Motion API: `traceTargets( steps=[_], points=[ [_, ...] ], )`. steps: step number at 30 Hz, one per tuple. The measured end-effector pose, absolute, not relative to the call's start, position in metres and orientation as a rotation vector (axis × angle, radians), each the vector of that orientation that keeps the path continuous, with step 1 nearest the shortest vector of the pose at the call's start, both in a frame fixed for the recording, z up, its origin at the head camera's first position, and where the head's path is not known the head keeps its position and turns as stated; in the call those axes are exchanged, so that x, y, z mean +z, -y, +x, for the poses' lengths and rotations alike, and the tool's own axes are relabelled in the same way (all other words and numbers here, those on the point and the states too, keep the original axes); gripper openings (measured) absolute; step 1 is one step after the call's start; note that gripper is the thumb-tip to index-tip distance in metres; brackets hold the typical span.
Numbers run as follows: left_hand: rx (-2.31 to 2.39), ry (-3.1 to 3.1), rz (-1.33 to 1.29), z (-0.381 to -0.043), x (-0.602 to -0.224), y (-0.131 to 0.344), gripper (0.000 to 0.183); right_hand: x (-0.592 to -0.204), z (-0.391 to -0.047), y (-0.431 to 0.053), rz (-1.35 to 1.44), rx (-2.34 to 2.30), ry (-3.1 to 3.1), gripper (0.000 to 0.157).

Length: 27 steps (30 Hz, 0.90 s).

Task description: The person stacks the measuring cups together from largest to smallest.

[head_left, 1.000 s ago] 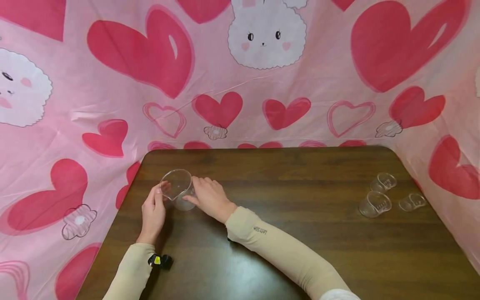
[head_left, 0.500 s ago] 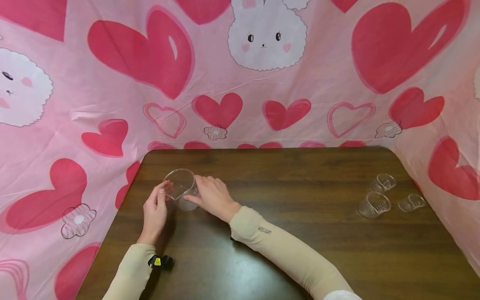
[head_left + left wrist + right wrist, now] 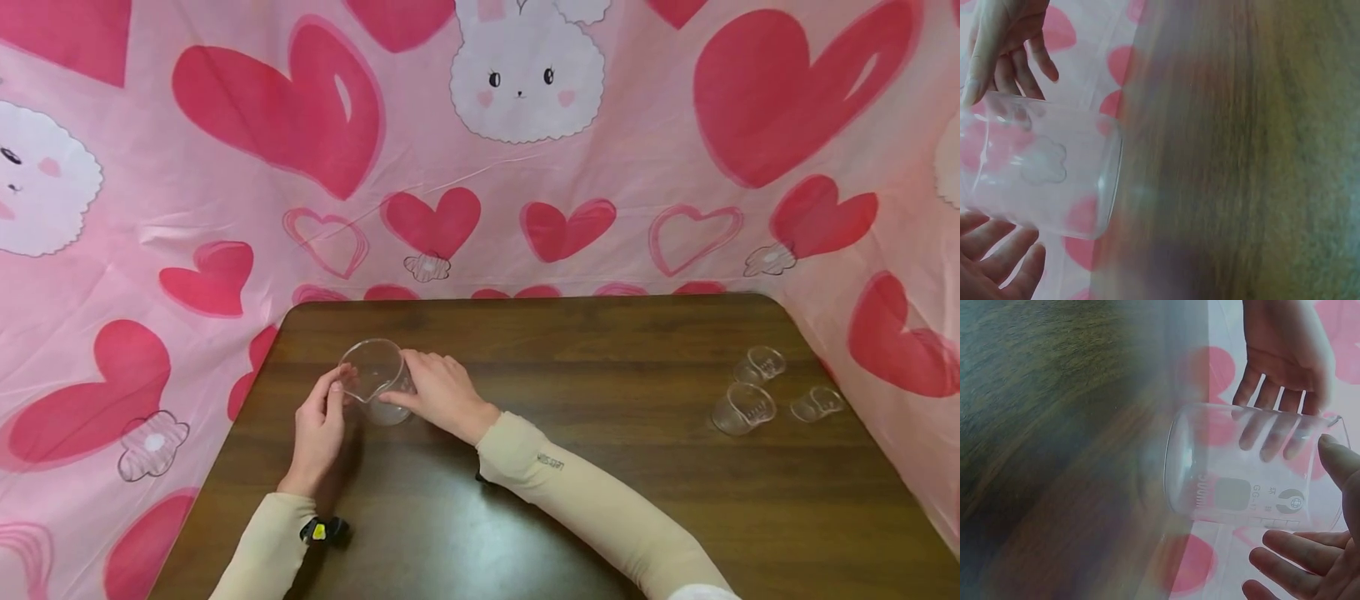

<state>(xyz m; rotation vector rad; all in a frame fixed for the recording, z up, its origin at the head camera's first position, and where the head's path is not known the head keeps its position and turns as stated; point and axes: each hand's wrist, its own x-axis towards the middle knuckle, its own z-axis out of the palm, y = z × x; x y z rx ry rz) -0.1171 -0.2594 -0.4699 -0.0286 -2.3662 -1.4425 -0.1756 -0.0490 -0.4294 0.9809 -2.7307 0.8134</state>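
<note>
Large beaker [image 3: 379, 379], clear glass, left of the frame's centre, over the wooden table [image 3: 570, 508]; whether its base touches the wood, cannot tell. Long axis near upright; mouth up, pouring lip towards the frame's bottom. Right hand [image 3: 450, 393] – gripping the beaker's side, thumb at the front. Left hand [image 3: 317, 425] – fingers fairly straight, laid against the opposite side; thumb contact unclear. Handling, as judged: pressure light and even from both sides, rim kept level, thin lip unsqueezed.
</note>
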Motion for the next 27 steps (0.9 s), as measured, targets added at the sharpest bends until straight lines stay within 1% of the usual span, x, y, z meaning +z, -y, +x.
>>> traceTargets(
  steps=[5,15,27],
  points=[
    [-1.441,2.347,-0.076,-0.115,-0.467,0.253,0.033,-0.426,-0.173,0.040,0.979,0.854,2.711,0.060],
    [-1.452,2.339,-0.173,-0.115,-0.461,0.237,0.032,-0.420,-0.173,0.016,0.958,0.917,2.734,0.067],
    [-1.463,2.380,-0.222,-0.110,-0.463,0.223,0.033,-0.425,-0.168,-0.007,0.964,1.011,2.749,0.068]
  ],
)
